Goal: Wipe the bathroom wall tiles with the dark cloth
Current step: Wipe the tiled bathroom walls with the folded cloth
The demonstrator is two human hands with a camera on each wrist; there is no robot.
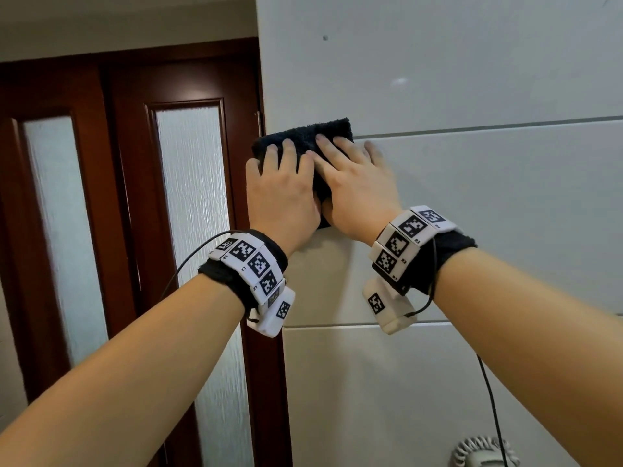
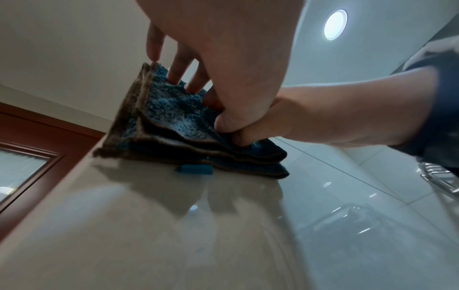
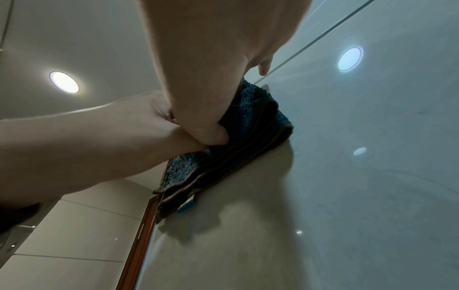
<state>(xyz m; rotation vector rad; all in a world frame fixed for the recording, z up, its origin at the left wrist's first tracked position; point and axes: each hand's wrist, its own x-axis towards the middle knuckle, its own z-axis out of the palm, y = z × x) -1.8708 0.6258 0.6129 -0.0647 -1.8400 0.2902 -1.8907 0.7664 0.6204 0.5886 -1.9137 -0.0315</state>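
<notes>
I see both of my hands on the dark cloth [image 1: 305, 136], which is folded in several layers and lies flat against the wall tiles [image 1: 488, 203], close to the left edge of the tiled wall and just under a horizontal grout line. My left hand [image 1: 283, 193] covers the left part of the cloth, with straight fingers spread over it and the little finger at the cloth's left edge. My right hand [image 1: 357, 190] lies just beside it on the right part; its fingers are straight too, and the outer ones reach past the cloth onto the bare tile. The two hands touch each other near the thumbs.

From the left wrist view, the thumbs are bent in against the lower folded edge of the cloth [image 2: 178, 129], and I cannot tell if they pinch it or only press it. A small blue tag [image 2: 195, 169] sticks out under the cloth, on the tile. The brown stitched border of the cloth [image 3: 223, 162] shows in the right wrist view.

To the left of the wall stands a dark red wooden door [image 1: 128, 197] with frosted glass panels. A round ceiling light [image 3: 64, 82] is on.
</notes>
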